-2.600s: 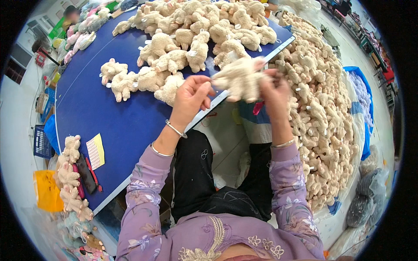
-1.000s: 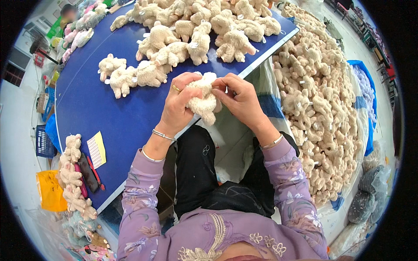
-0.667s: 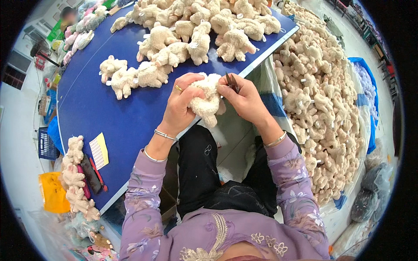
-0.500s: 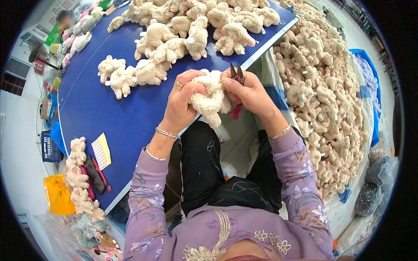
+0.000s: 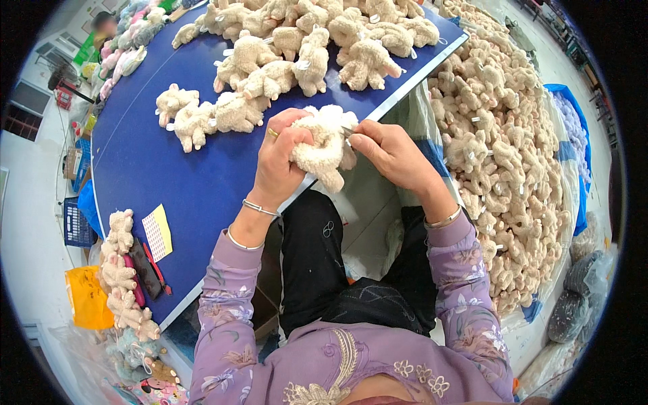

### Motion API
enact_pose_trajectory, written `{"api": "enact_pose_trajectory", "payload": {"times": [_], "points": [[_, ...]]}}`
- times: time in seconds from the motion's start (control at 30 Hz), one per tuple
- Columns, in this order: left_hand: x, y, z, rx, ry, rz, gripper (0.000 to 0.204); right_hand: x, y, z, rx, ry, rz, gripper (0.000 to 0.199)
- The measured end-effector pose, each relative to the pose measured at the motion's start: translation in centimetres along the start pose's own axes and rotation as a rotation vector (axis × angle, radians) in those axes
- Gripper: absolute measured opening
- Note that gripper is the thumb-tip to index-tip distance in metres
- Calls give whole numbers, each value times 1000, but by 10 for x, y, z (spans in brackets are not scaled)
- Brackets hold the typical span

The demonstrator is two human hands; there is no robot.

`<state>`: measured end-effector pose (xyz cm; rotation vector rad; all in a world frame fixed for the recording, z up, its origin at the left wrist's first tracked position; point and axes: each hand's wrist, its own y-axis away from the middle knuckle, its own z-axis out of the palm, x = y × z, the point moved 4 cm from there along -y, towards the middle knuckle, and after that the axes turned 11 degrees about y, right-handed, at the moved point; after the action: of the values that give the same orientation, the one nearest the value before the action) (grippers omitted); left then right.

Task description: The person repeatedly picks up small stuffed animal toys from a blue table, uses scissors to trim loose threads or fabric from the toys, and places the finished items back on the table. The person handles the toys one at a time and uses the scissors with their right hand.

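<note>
Lilac floral sleeves (image 5: 226,297) are worn over both forearms, with black trousers (image 5: 314,263) seen between them. Bracelets are worn on both wrists, and 1 gold-coloured ring is worn on the left hand (image 5: 280,155). By that hand, with its fingers and thumb closed firmly, 1 cream plush toy (image 5: 320,150) is gripped from its left side. At the toy's right side, a dark pointed tool (image 5: 347,131) is pinched between the thumb and fingers of the right hand (image 5: 395,154); only a short part of the tool is shown, the rest being covered by the hand. The toy is held up in front of the body, over the pale front edge of a blue table (image 5: 196,196).

Near the table's left corner, a row of cream toys (image 5: 120,273) is laid beside a dark flat object (image 5: 147,273), a slim red item (image 5: 160,270) and a yellow-edged sheet (image 5: 156,233). To the right of the table, a large heap of similar cream toys (image 5: 506,169) is piled. Farther back on the tabletop, a cluster of cream toys (image 5: 266,77) is gathered, many with small white tags. Beyond the far left edge, pastel plush toys (image 5: 128,50) are stacked, and another person (image 5: 103,28) is partly seen.
</note>
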<state>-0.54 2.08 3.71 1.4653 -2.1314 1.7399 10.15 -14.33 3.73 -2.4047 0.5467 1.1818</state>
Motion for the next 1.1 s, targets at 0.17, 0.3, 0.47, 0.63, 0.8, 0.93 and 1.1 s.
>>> {"api": "enact_pose_trajectory", "payload": {"times": [0.17, 0.3, 0.47, 0.63, 0.8, 0.93, 1.1], "points": [[2, -1, 3, -25, 17, 38, 34, 4, -1, 3, 44, 33, -21, 30], [5, -2, 5, -40, 19, 55, 34, 3, -3, 3, 60, 61, -42, 29], [5, -2, 6, -44, 5, 71, 33, 3, -4, 5, 76, 49, -60, 28], [7, -2, 5, -38, -20, 79, 32, 1, -5, 2, 50, 77, 11, 29], [6, -2, 6, -41, -10, 85, 32, 0, -3, -2, 40, 105, 7, 30], [7, -2, 7, -53, -7, 93, 32, 1, -4, 3, 70, 105, -28, 29], [6, -2, 8, -60, -8, 84, 32, 1, -5, 4, 81, 96, -42, 28]]}}
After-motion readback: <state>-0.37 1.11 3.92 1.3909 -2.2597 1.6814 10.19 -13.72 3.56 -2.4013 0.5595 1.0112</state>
